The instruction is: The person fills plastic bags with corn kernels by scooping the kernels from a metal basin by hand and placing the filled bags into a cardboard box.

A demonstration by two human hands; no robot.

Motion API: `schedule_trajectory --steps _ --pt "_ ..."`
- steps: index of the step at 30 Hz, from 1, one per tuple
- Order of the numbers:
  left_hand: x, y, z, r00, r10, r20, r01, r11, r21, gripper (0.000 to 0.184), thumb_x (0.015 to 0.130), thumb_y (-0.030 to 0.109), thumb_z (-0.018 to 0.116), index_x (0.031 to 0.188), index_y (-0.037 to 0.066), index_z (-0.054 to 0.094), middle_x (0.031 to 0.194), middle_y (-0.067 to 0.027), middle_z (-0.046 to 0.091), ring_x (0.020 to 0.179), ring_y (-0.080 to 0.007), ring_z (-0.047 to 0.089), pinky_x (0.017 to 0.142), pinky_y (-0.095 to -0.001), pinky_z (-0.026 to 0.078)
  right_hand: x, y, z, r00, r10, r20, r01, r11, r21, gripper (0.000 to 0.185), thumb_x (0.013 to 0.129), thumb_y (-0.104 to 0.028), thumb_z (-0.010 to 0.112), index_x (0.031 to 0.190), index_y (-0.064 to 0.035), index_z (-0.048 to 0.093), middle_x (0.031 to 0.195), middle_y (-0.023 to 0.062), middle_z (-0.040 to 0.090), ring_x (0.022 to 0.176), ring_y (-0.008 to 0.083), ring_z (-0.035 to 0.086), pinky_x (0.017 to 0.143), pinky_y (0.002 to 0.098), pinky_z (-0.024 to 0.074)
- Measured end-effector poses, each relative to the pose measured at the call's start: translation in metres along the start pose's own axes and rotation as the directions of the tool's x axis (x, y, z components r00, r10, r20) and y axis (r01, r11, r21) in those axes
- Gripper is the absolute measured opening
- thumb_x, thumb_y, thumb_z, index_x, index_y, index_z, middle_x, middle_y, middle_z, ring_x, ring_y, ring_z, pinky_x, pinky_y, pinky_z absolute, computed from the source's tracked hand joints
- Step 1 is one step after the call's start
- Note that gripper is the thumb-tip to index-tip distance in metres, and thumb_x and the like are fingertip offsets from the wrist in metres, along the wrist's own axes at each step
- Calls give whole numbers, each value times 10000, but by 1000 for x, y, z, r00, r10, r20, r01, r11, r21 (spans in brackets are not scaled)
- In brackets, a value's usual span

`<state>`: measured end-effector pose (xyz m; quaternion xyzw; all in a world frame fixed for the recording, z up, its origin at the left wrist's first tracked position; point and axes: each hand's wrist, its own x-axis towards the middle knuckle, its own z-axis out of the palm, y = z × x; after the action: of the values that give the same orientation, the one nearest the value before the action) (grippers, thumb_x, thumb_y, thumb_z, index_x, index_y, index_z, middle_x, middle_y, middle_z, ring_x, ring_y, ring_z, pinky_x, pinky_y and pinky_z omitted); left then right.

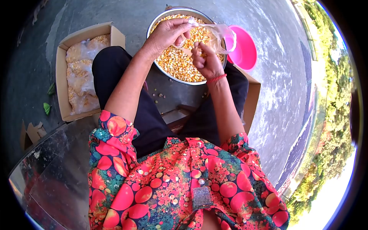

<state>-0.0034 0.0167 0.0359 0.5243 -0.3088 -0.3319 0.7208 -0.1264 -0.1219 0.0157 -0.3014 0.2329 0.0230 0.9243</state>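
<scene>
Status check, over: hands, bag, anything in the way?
Left hand pinching clear plastic bag. Right hand curled close by, contact unclear. Bag above corn kernels in basin. No obstruction seen; pink bowl beside basin, partly behind bag.

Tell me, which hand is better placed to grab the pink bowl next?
Probably the right hand: it is closer to the pink bowl. The left hand is farther away and pinches the clear plastic bag. I can't tell whether the right hand grips the bag too.
</scene>
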Motion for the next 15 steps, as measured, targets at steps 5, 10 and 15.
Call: schedule_trajectory --steps 5,10,15 --pt "0 -1 0 1000 -5 7 5 1000 -20 254 893 203 481 1064 57 599 665 31 508 492 -7 389 464 -144 331 29 -27 22 941 -255 -222 216 959 -186 174 850 -158 492 976 -39 516 827 79 543 688 134 498 560 217 385" --pt "-1 0 -2 1000 7 -13 -7 1000 18 252 898 202 473 1062 58 599 662 32 510 492 -6 391 466 -142 331 34 -40 6 904 -400 -149 236 759 -607 228 817 -161 531 1012 -45 552 965 58 544 922 146 484 718 284 407" --pt "0 1 -2 1000 4 -16 -3 1000 14 250 895 207 477 1054 59 602 663 32 511 494 -5 392 467 -141 330 2 -35 3 971 -240 -8 186 772 -608 162 857 -143 466 924 -44 575 908 29 592 760 100 544 682 236 439"
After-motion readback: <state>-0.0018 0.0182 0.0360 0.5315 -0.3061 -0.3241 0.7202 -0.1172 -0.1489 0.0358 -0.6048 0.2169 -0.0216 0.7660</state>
